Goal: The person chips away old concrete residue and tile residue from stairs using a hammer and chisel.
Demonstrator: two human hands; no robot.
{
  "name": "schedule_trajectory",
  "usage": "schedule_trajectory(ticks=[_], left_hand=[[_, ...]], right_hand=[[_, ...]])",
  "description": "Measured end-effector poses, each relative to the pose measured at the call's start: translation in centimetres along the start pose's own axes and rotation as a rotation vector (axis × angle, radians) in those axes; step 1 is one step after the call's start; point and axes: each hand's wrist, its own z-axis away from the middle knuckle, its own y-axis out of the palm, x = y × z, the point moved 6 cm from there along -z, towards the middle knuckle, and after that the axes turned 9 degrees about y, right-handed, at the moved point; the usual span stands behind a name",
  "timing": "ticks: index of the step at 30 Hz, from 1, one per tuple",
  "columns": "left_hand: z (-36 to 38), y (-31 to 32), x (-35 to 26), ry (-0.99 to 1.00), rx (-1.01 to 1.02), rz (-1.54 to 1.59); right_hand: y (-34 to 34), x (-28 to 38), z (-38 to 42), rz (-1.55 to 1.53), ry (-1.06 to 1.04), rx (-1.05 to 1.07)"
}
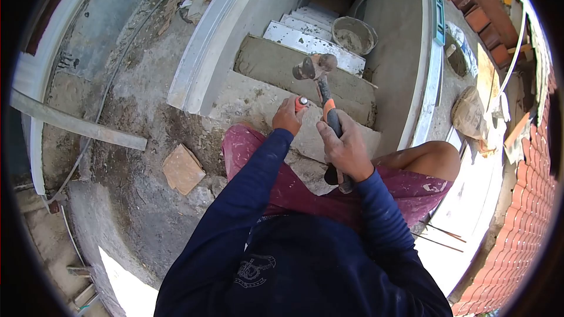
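My right hand is wrapped round the dark and orange handle of a hammer, whose dusty head points up and away from me. To its left, my left hand grips a small red-orange tool with a metal end facing up; the rest of that tool is hidden by the fingers. The hammer head is raised above a step of wet grey mortar. Both hands are above the rough concrete slab in front of my crossed legs, and they do not touch each other.
White-topped steps lead down between two walls, with a mortar bucket on the right. A teal level leans on the right wall edge. A broken tile lies left, near a long strip and a cable.
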Motion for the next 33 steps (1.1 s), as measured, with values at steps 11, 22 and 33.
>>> schedule_trajectory(ticks=[11,22,33], left_hand=[[-0.1,-0.8,-0.2,-0.037,0.001,0.060],[-1.6,-1.8,-0.5,0.070,0.024,0.047],[-3.1,-2.1,1.6,-0.081,0.151,0.065]], right_hand=[[4.3,-8.9,-1.3,0.013,0.107,-0.096],[5.7,-9.9,-0.1,0.032,0.161,-0.016],[0.9,-3.7,-1.2,-0.193,0.153,0.022]])
